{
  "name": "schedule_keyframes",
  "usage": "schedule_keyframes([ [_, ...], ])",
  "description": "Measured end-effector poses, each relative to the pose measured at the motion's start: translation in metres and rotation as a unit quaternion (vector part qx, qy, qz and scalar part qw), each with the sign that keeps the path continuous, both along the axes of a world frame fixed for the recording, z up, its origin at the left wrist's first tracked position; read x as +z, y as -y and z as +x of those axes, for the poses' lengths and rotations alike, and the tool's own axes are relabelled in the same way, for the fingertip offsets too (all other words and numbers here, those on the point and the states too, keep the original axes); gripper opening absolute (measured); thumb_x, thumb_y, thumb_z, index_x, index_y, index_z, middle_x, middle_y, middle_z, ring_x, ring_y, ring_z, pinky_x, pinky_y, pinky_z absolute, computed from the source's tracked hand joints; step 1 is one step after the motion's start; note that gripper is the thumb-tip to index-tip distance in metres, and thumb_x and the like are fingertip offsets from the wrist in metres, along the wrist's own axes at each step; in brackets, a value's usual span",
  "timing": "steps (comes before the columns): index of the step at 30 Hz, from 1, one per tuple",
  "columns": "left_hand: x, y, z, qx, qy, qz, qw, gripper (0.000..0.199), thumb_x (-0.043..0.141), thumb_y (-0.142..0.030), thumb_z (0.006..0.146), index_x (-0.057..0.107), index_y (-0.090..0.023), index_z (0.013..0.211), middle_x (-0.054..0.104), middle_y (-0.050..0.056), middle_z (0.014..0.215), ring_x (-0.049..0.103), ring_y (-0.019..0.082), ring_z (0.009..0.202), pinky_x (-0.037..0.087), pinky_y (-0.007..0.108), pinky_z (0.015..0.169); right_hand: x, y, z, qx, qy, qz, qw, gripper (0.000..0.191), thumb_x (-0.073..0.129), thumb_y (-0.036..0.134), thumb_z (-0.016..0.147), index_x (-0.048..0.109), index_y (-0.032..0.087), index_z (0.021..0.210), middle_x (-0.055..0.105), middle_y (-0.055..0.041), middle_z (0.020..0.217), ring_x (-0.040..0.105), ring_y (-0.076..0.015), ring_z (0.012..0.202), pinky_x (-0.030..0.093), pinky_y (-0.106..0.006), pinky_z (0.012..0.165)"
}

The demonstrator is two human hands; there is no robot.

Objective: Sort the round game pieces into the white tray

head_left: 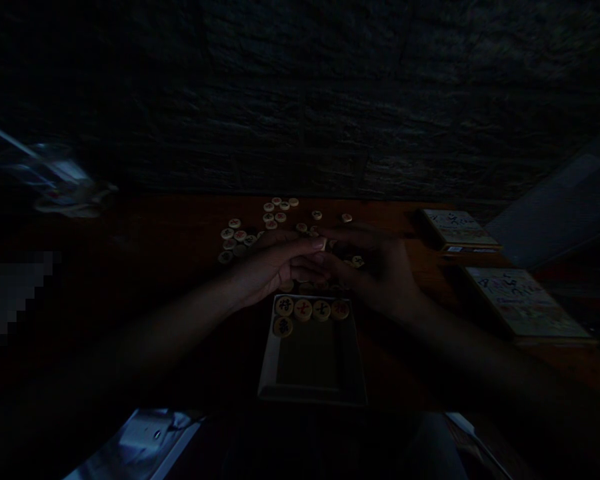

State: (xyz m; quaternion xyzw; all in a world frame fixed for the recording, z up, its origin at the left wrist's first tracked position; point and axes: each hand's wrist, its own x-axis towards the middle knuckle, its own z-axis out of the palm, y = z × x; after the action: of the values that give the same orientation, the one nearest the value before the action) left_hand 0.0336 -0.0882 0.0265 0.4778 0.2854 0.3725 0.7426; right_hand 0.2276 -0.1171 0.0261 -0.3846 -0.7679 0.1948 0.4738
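Note:
My left hand (293, 263) is closed in a pinch, its thumb on a pale round Chinese chess piece (324, 244). My right hand (383, 267) meets it from the right, thumb and fingertips closed at the same piece; the dim light blurs its fingers. Just below both hands lies an open shallow box (269, 373). Along its far end is a row of Chinese chess pieces (303, 309) with black and red characters. One more black-marked piece (283, 327) starts a second row at the left.
Loose pieces (240, 235) lie scattered on the wooden table (180, 227) behind and around the hands, some hidden by them. Two flat printed boxes (525, 300) rest at the right. A glass-like container (67, 177) with a straw stands at the left. A dark stone wall (300, 120) closes the back.

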Motion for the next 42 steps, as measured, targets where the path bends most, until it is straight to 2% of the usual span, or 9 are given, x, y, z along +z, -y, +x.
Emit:
schedule_keyframes([
  [4,0.0006,-0.0004,0.0002,0.002,-0.002,-0.005,1.000,0.025,0.077,-0.033,0.087,0.075,-0.008,0.093,0.077,0.010,0.079,0.076,0.020,0.070,0.062,0.029,0.065,-0.0002,0.0000,0.0011,0.015,0.012,0.013,1.000,0.033,0.074,0.034,0.092,0.075,0.025,0.123,0.074,-0.0043,0.098,0.069,-0.0174,0.083,0.054,-0.031,0.073],
  [10,0.0053,0.0020,0.0002,0.019,-0.014,0.010,1.000,0.022,0.081,-0.028,0.081,0.076,-0.008,0.088,0.077,0.009,0.079,0.073,0.017,0.069,0.060,0.026,0.065,0.0009,-0.0008,0.0006,-0.006,0.014,-0.005,1.000,0.032,0.077,0.037,0.089,0.077,0.025,0.119,0.076,-0.0056,0.102,0.070,-0.0192,0.084,0.055,-0.032,0.072],
  [15,0.0038,0.0013,0.0003,0.002,-0.019,0.000,1.000,0.029,0.081,-0.036,0.082,0.076,-0.008,0.083,0.077,0.011,0.077,0.073,0.018,0.066,0.059,0.027,0.062,0.0014,0.0003,0.0013,-0.007,0.019,0.010,1.000,0.035,0.074,0.036,0.091,0.075,0.026,0.124,0.076,-0.0053,0.099,0.069,-0.0182,0.079,0.055,-0.032,0.071],
  [21,0.0020,-0.0009,-0.0007,-0.013,-0.025,0.017,0.999,0.025,0.080,-0.034,0.082,0.076,-0.009,0.083,0.078,0.012,0.081,0.073,0.018,0.069,0.059,0.027,0.066,-0.0005,0.0002,0.0012,-0.008,0.008,-0.026,1.000,0.036,0.075,0.039,0.090,0.075,0.026,0.124,0.079,-0.0059,0.104,0.073,-0.0207,0.083,0.057,-0.033,0.073],
  [29,0.0032,-0.0002,-0.0005,-0.015,-0.023,0.004,1.000,0.028,0.078,-0.037,0.085,0.076,-0.009,0.089,0.078,0.011,0.080,0.074,0.018,0.068,0.059,0.027,0.064,-0.0001,0.0003,0.0019,0.000,0.018,0.000,1.000,0.035,0.075,0.037,0.090,0.075,0.026,0.123,0.078,-0.0056,0.103,0.071,-0.0189,0.081,0.056,-0.033,0.072],
  [36,0.0028,0.0000,-0.0015,-0.007,-0.026,0.013,1.000,0.027,0.080,-0.035,0.083,0.076,-0.008,0.086,0.077,0.011,0.080,0.073,0.018,0.069,0.059,0.028,0.067,-0.0017,0.0010,0.0013,-0.013,0.010,-0.024,1.000,0.036,0.075,0.040,0.090,0.076,0.027,0.124,0.079,-0.0054,0.100,0.072,-0.0200,0.079,0.057,-0.034,0.072],
  [42,0.0035,0.0003,-0.0003,-0.010,-0.038,0.008,0.999,0.029,0.079,-0.036,0.084,0.077,-0.008,0.088,0.078,0.012,0.080,0.073,0.017,0.069,0.058,0.027,0.066,-0.0001,0.0008,0.0013,-0.004,0.020,0.007,1.000,0.034,0.075,0.035,0.091,0.075,0.028,0.124,0.078,-0.0059,0.111,0.073,-0.0223,0.091,0.058,-0.036,0.080],
])
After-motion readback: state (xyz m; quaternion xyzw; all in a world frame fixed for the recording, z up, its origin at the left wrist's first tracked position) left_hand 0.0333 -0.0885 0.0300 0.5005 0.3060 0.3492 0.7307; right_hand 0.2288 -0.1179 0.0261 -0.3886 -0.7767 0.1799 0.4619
